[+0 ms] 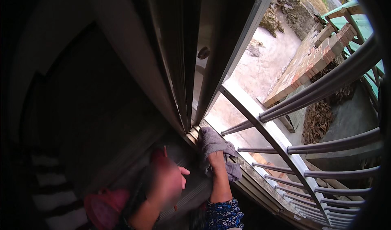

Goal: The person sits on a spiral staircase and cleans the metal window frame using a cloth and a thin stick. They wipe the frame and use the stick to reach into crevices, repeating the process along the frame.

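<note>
A grey cloth [210, 138] is wrapped over the fingers of my right hand [216, 159]. Through it, my hand presses into the corner of the window track [250, 176], at the foot of the sliding window frame [210, 86]. Part of the cloth hangs beside my wrist. To the left, my left hand [166, 181] hovers over the dark floor, its fingers bent and partly blurred. Thin reddish tips show above and below that hand, but whether it grips anything is unclear.
Metal security bars [284, 138] curve outside the window. Beyond them lie a low brick wall [314, 61], a wood pile [317, 121] and a concrete yard [253, 64]. Indoors, a red object [107, 202] is low at left, near striped steps or slats [55, 181] in deep shade.
</note>
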The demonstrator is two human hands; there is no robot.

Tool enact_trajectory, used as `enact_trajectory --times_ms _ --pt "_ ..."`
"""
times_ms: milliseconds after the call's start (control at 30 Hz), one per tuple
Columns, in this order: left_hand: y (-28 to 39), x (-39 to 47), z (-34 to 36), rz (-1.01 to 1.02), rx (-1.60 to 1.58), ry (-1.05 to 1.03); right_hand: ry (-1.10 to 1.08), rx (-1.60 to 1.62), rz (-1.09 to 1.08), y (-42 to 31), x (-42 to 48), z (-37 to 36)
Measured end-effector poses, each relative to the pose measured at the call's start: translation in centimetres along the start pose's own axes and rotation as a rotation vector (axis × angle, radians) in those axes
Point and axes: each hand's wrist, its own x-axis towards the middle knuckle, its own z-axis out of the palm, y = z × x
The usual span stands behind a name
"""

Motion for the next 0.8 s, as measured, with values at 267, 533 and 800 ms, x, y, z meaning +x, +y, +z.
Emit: enact_trajectory --times_ms 267,533,800 --pt "0.3 -0.3 -1.3 0.009 -0.013 0.007 -0.424 -0.424 0.084 -0.5 3.6 5.0" --pt "1.5 -0.5 -1.2 0.031 0.002 0.031 -0.674 -0.723 -0.109 -2.4 4.6 4.2" --pt "2.0 0.4 -1.2 0.071 0.031 -0.043 -0.280 -0.512 0.078 1.0 3.0 2.6"
